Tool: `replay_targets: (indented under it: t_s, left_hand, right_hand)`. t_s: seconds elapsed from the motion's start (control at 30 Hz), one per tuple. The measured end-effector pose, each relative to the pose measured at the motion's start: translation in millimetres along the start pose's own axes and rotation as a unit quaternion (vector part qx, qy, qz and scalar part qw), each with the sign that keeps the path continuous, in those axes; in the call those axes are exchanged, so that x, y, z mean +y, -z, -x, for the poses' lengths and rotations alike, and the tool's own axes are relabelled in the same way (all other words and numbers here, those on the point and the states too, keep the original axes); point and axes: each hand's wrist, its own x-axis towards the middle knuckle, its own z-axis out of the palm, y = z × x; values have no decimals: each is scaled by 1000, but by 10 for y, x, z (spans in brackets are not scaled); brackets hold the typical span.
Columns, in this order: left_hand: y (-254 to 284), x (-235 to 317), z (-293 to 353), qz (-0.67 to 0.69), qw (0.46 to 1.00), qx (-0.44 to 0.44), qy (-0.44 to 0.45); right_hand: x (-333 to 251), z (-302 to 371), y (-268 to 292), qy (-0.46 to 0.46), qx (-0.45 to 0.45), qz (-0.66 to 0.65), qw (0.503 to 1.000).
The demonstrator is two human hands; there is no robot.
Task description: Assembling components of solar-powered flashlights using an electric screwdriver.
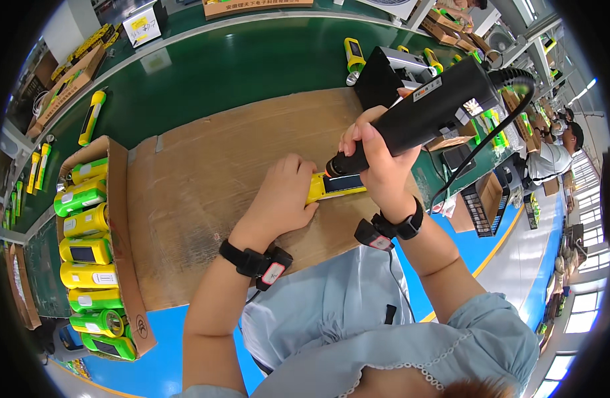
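My right hand (383, 156) is wrapped round a thick black electric screwdriver (430, 114), tilted with its tip down to the left. The tip meets, or comes very near, the end of a yellow flashlight (316, 190) with a dark solar panel. That flashlight lies on a brown cardboard sheet (205, 179). My left hand (283, 194) grips the flashlight's left end, fingers over the far side and thumb on the near side. My right hand covers the flashlight's other end. A black cable (474, 156) loops down from the screwdriver's rear.
A carton (122, 245) full of yellow and green flashlights stands left of the cardboard. One flashlight (92, 118) lies on the green bench (232, 69) at far left, another (353, 58) by a black metal box (378, 79). A black crate (485, 204) is at right.
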Motion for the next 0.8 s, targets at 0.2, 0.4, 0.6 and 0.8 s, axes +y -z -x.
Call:
replay_targets:
  t_s: [0.2,0.4,0.6,0.8]
  left_hand:
    - [7,-38,-8,-14,1000,4,-9]
    - [23,-63,45,-16,1000,4,4]
    - [-189,-54,21,31,999,39,-17]
    - [-201,-119,-4,27,999,36,-10]
  right_hand:
    - [160,-28,-67,14,-16,-7,1000]
    - [179,-80,-137,-91,-83,47,991]
    - [204,-12,26,-76,-69,25,994]
    - [369,-13,83,-40,-65,2,997]
